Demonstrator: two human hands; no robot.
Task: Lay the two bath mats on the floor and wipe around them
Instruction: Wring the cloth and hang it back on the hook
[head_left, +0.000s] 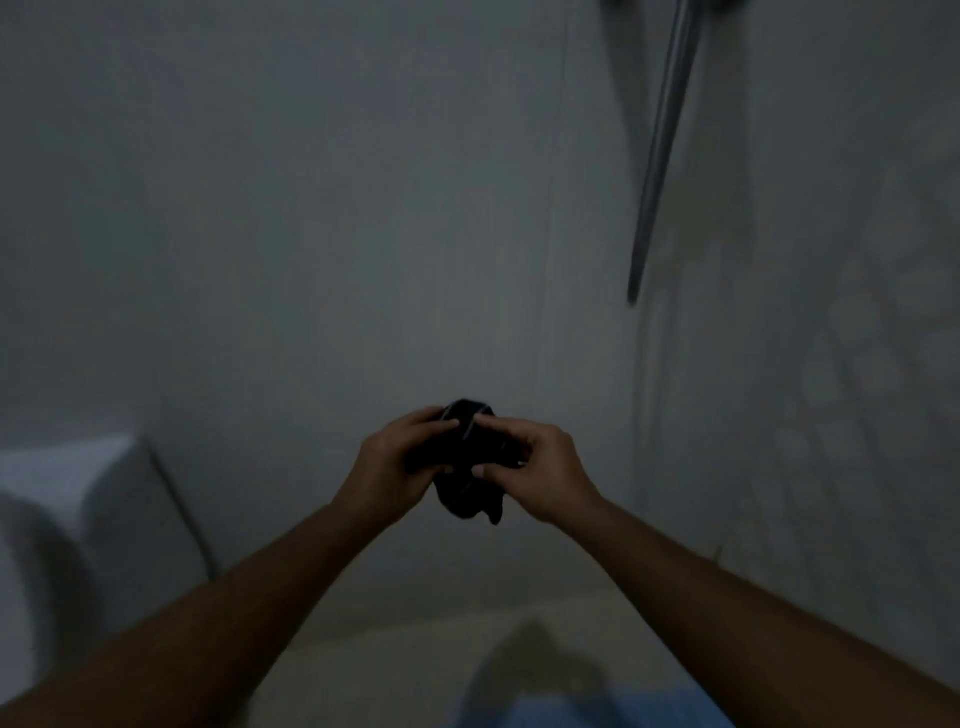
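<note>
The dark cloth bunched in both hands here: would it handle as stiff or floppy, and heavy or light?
Probably floppy: the dark cloth crumples between the left hand and right hand, with a loose end drooping below. Likely light, since fingertip pinches seem enough to hold it. Blur hides whether it is wet.

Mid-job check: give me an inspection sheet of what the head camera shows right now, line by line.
Surface: pale floor, dim and blurred.
Job's things: dark bunched cloth held in the air; blue patch at the bottom edge, perhaps a mat, cannot tell.
Clutter: nothing seen.
Grippers: left hand and right hand both closed on the cloth, fingers pinching its top.
Cables: nothing seen.
Surroundings: white toilet at left; metal bar on the wall at upper right.
</note>
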